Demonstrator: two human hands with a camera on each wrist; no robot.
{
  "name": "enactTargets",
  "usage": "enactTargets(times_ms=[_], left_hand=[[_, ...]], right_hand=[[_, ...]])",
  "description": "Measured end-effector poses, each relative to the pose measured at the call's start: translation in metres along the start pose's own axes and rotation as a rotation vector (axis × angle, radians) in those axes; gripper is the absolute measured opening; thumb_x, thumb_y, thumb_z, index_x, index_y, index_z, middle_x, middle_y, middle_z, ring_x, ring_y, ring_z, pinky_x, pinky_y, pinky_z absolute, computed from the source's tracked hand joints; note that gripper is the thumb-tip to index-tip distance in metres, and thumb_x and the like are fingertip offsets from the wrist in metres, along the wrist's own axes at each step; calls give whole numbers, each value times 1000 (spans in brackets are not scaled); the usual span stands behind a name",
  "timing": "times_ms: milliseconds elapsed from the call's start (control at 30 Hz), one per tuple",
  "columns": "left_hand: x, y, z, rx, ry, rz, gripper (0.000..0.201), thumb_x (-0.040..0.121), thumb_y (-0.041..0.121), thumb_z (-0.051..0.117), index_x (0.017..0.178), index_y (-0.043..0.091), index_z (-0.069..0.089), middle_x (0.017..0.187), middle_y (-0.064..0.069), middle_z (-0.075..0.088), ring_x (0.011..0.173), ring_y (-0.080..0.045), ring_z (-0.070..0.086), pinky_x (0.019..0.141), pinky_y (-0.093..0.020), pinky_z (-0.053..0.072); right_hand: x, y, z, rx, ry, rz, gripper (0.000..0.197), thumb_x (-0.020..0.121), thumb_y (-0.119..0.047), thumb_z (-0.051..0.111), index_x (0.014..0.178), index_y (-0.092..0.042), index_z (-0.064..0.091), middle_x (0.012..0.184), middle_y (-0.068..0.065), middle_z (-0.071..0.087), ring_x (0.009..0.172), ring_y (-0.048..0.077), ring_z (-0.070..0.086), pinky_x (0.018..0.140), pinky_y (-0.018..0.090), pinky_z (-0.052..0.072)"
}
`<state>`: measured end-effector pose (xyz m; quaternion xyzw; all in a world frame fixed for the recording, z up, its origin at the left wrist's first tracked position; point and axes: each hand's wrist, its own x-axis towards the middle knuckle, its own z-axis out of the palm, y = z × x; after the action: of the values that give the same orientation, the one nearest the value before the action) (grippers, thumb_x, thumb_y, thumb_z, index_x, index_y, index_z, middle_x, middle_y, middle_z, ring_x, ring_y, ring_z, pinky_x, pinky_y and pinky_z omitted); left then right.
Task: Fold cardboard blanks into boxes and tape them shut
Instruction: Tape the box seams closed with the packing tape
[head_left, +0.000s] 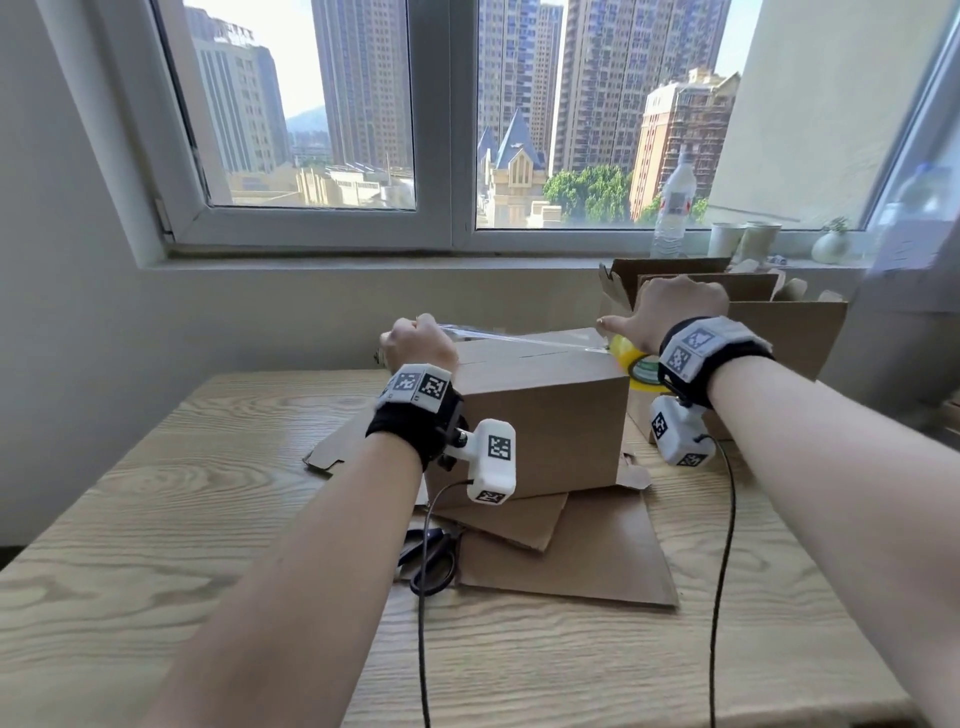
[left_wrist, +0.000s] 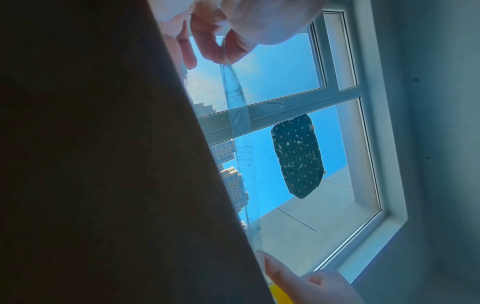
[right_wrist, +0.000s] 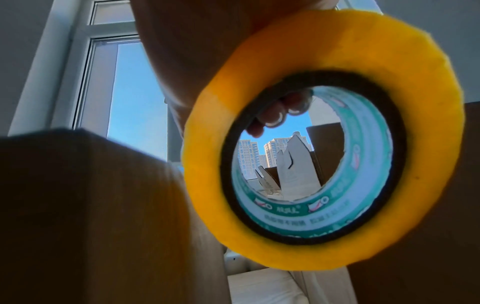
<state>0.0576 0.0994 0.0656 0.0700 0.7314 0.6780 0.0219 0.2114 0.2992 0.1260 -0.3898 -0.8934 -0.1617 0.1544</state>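
The left hand (head_left: 418, 344) pinches the free end of a clear tape strip (head_left: 524, 340) stretched over the closed cardboard box (head_left: 540, 410) on the table (head_left: 208, 519). The right hand (head_left: 670, 312) grips the yellow tape roll (head_left: 640, 370) at the box's right edge, forefinger extended.

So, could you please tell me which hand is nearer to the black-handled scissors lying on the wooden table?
Left. The left hand pinches the clear tape strip above the box's left end, over the scissors; the right hand grips the yellow tape roll farther right.
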Motion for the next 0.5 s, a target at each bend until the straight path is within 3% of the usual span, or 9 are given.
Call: enactTargets(times_ms=[67, 133, 200, 267, 367, 500], left_hand=[[-16, 10, -4, -32, 77, 48, 48, 86, 23, 42, 118, -9, 58, 122, -27, 58, 116, -42, 52, 96, -35, 42], [-24, 8, -7, -79, 153, 109, 37, 90, 5, 39, 115, -8, 62, 120, -27, 59, 118, -42, 46, 88, -33, 34], [-29, 6, -6, -71, 146, 188, 47, 81, 6, 29, 102, -12, 66, 108, -32, 62, 113, -49, 47, 86, -36, 34], [-26, 5, -1, -69, 154, 228, 38, 79, 2, 35, 91, -12, 68, 99, -32, 64, 108, -51, 49, 84, -40, 36], [-24, 8, -3, 11, 225, 117, 33, 96, 11, 41, 115, -5, 63, 127, -23, 55, 124, -35, 44, 97, -33, 36], [-19, 9, -4, 0, 222, 176, 30, 91, 16, 48, 92, -9, 66, 121, -20, 49, 116, -32, 49, 97, -33, 40]], right_hand=[[1, -3, -1, -41, -2, -5, 68, 80, -82, 45, 68, -15, 54, 67, 1, 55, 63, 19, 50, 72, 33, 35], [3, -5, -4, -109, 20, -27, 68, 79, -82, 46, 65, -16, 52, 65, 0, 56, 58, 17, 46, 73, 33, 35], [4, -8, -9, -174, 47, -65, 68, 78, -84, 47, 65, -17, 50, 63, -1, 55, 58, 16, 47, 74, 33, 35], [4, -13, -13, -229, 71, -111, 67, 78, -84, 47, 64, -19, 46, 62, -2, 52, 61, 17, 50, 74, 32, 34], [3, -20, -13, -263, 100, -158, 66, 79, -84, 45, 63, -19, 42, 59, -3, 49, 63, 18, 51, 78, 34, 36], [3, -18, -6, -237, 108, -149, 68, 82, -83, 40, 62, -18, 44, 58, -2, 50, 61, 17, 51, 85, 35, 39]])
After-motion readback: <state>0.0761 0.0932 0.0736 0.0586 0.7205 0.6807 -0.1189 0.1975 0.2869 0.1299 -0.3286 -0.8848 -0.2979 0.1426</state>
